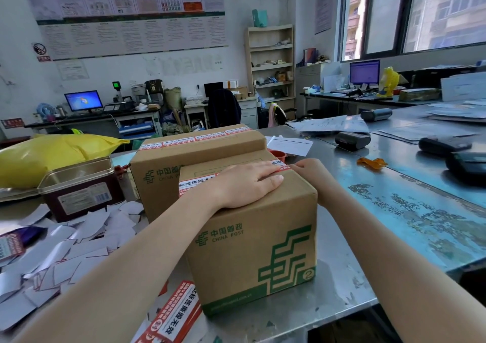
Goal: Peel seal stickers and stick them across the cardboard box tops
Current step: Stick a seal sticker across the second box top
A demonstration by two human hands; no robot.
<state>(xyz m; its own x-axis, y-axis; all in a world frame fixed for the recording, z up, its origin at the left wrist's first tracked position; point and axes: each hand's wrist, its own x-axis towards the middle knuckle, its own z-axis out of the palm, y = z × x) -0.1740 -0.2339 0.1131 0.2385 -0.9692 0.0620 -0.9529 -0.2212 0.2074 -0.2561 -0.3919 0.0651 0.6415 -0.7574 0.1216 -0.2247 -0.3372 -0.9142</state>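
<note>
**A:** Where was the seal sticker (278,166) at that point?

**B:** On top of the near cardboard box (252,240), which stood close to the front edge of the metal table (410,208). The strip ran across the box top from its left edge toward the far right corner, so its long axis lay left to right as the person faced it.

**A:** And the hands?

**B:** The left hand (244,184) lay flat on the strip, fingers straight and pressing down, fingertips pointing right along the sticker's length. The right hand (311,170) was at the box's far right corner, just beside the sticker's free end; its fingers looked curled toward that end, but I could not tell whether they pinched it or only touched the cardboard.

**A:** So which hand mattered for the next move?

**B:** In my judgement the right one, since it was nearer the unpressed end. The remaining work lay to the right of the left fingertips, along the strip and probably over the box edge.

**A:** Anything else done?

**B:** The far cardboard box (194,153) behind it already carried a row of stickers across its top. White backing scraps (65,250) littered the table's left side, and spare stickers (171,319) lay at the front edge.
</note>
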